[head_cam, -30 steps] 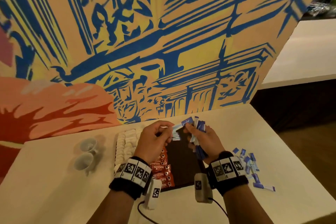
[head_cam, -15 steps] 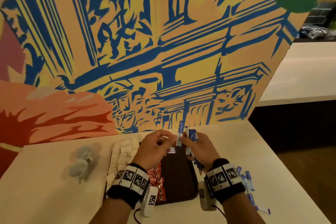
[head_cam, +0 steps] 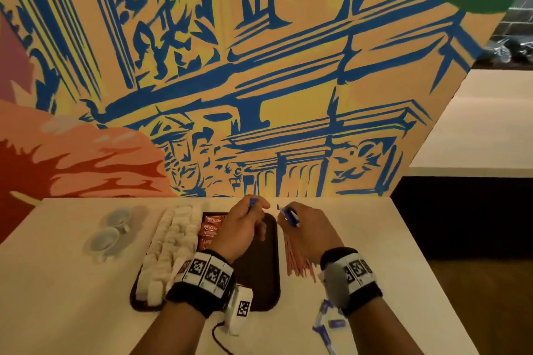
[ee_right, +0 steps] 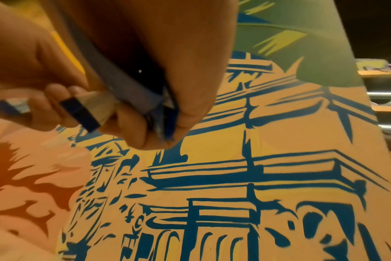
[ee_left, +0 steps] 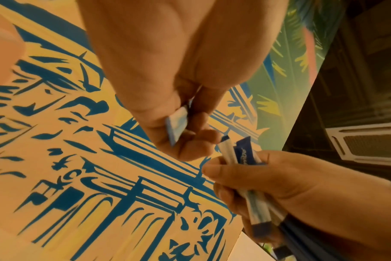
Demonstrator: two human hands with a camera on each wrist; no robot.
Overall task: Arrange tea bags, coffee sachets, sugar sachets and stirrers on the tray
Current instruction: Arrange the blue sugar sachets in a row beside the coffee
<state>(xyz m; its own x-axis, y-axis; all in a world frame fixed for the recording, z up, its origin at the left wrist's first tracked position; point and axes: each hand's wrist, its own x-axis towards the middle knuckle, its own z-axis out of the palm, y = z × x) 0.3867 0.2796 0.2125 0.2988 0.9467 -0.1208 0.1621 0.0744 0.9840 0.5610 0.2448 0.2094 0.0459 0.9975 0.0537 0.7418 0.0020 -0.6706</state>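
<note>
A dark brown tray (head_cam: 261,282) lies on the pale table. White tea bags (head_cam: 170,242) fill its left side, with red coffee sachets (head_cam: 212,228) beside them. Red stirrers (head_cam: 297,262) lie just right of the tray. Above the tray's far end my left hand (head_cam: 256,206) pinches one blue-and-white sugar sachet (ee_left: 176,127). My right hand (head_cam: 285,212) grips a bundle of the same sachets (ee_left: 245,157), seen close up in the right wrist view (ee_right: 127,100). The two hands are a small gap apart. More sugar sachets (head_cam: 328,324) lie loose by my right wrist.
Two small cups (head_cam: 111,229) stand on the table at the left. A painted mural wall (head_cam: 259,95) rises right behind the table's far edge. The table's right edge (head_cam: 427,268) drops to a dark floor. A cable (head_cam: 219,340) trails from my left wrist.
The hands were together on the bundle and have drawn slightly apart, the left one now holding a single sachet. Both hands have moved toward the tray's far end.
</note>
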